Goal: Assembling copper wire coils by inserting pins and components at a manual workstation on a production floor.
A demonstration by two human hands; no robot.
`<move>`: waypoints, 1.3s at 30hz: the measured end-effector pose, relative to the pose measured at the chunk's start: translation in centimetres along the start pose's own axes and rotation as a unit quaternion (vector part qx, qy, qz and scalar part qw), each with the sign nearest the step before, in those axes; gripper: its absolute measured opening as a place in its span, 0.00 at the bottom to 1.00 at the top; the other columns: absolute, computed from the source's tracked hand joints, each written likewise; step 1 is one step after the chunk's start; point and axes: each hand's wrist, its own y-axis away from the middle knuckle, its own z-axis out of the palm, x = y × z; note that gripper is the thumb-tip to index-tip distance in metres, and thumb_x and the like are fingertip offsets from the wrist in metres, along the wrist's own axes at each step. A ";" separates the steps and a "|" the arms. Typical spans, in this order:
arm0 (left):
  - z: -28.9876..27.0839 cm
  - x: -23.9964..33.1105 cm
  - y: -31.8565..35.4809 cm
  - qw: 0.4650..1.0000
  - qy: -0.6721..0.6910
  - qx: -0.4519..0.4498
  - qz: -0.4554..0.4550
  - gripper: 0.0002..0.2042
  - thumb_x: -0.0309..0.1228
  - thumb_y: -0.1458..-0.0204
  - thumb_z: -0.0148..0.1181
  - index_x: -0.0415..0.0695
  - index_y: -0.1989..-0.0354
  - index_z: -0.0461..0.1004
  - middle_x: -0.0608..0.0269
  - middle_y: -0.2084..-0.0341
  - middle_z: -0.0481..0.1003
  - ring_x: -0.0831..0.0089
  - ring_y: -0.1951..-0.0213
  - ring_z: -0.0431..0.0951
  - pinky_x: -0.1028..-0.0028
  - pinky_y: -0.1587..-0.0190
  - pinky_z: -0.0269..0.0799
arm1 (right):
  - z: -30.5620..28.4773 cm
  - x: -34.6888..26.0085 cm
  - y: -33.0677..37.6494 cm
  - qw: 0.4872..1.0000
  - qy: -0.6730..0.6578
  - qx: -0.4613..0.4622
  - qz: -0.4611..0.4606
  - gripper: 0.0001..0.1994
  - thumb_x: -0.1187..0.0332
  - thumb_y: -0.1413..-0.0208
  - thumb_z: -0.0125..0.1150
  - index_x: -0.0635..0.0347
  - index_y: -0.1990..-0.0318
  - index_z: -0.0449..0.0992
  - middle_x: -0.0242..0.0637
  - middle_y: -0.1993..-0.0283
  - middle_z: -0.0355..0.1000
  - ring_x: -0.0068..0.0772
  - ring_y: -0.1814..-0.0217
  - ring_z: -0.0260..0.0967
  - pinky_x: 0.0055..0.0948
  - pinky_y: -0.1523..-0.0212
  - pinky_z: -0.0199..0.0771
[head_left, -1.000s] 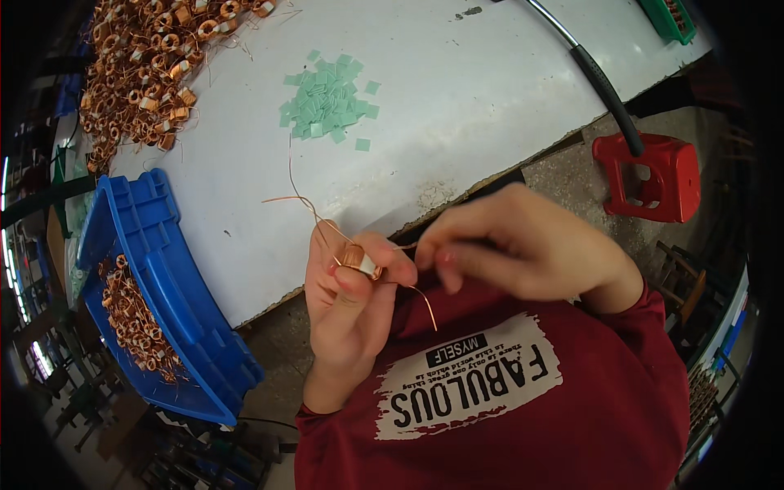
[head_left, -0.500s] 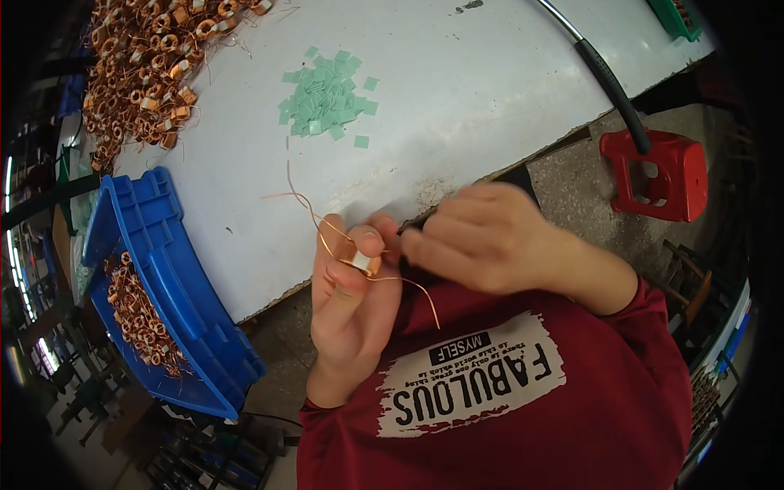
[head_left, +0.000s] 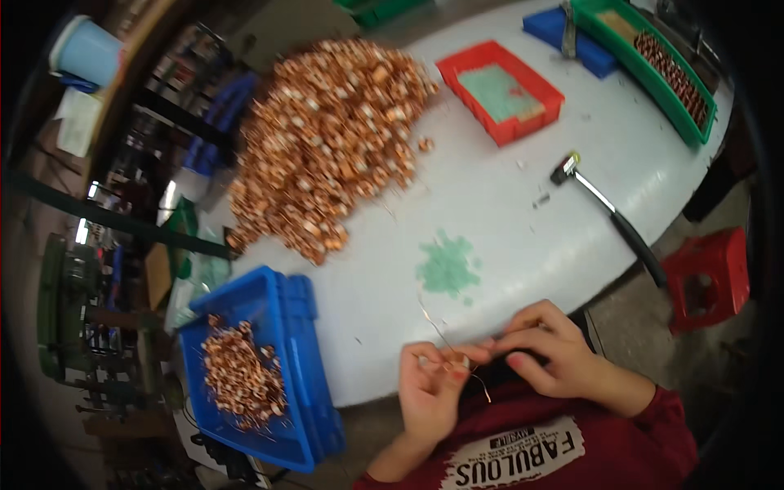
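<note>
The left hand (head_left: 431, 398) pinches a small copper coil (head_left: 461, 361) near the front edge of the worktop (head_left: 367, 327). The right hand (head_left: 557, 355) is curled just beside; whether it grips something, I cannot tell. Farther lie pale-green pieces (head_left: 448, 265), a large coil heap (head_left: 327, 147) and, leftward, a blue crate (head_left: 304, 367).

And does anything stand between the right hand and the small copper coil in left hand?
Only fingertips of the left hand, holding the copper coil, seem to lie partly between; nothing else visible blocks the right hand.
</note>
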 end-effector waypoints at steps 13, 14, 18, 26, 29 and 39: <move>1.8 1.1 1.1 0.866 -0.489 -0.098 -0.036 0.14 0.20 0.45 0.49 0.35 0.51 0.61 0.53 0.70 0.75 0.70 0.72 0.73 0.77 0.67 0.69 | -1.7 -1.0 -1.0 0.979 -0.133 -0.146 0.057 0.09 0.70 0.40 0.51 0.62 0.71 0.73 0.33 0.78 0.71 0.20 0.79 0.62 0.17 0.75 0.61; 1.5 0.8 1.2 0.867 -0.486 -0.102 -0.034 0.14 0.20 0.45 0.49 0.35 0.51 0.61 0.53 0.70 0.75 0.70 0.72 0.73 0.77 0.67 0.69 | -1.7 -1.1 -1.0 0.980 -0.128 -0.144 0.058 0.09 0.70 0.40 0.51 0.62 0.71 0.73 0.33 0.78 0.71 0.20 0.79 0.62 0.17 0.75 0.61; 0.5 -0.7 1.7 0.892 -0.422 -0.144 0.069 0.09 0.22 0.45 0.50 0.35 0.56 0.66 0.57 0.75 0.74 0.72 0.74 0.72 0.77 0.69 0.68 | -1.4 -1.3 -0.8 0.967 -0.204 -0.132 0.081 0.11 0.71 0.39 0.49 0.62 0.74 0.72 0.33 0.77 0.71 0.21 0.79 0.61 0.20 0.75 0.61; 0.2 0.0 1.6 0.923 -0.353 -0.139 -0.060 0.08 0.26 0.41 0.45 0.35 0.57 0.66 0.64 0.79 0.68 0.77 0.77 0.65 0.80 0.72 0.61 | 0.0 0.0 -0.2 0.974 -0.203 -0.026 0.095 0.13 0.70 0.39 0.49 0.62 0.76 0.73 0.32 0.77 0.70 0.21 0.79 0.60 0.18 0.76 0.60; -0.2 -0.1 1.4 0.944 -0.271 -0.152 -0.111 0.10 0.30 0.39 0.42 0.36 0.59 0.66 0.67 0.81 0.65 0.79 0.79 0.62 0.81 0.74 0.58 | -0.3 0.3 -0.5 0.974 -0.211 -0.005 0.083 0.13 0.72 0.40 0.49 0.62 0.77 0.73 0.31 0.78 0.69 0.21 0.81 0.58 0.17 0.78 0.58; -5.9 -2.1 4.2 0.985 -0.041 -0.012 -0.165 0.13 0.34 0.40 0.48 0.35 0.55 0.66 0.66 0.79 0.66 0.81 0.80 0.59 0.85 0.77 0.55 | -5.0 2.7 -5.0 0.992 0.017 0.120 0.018 0.05 0.76 0.48 0.51 0.59 0.70 0.75 0.33 0.73 0.68 0.28 0.77 0.62 0.22 0.76 0.61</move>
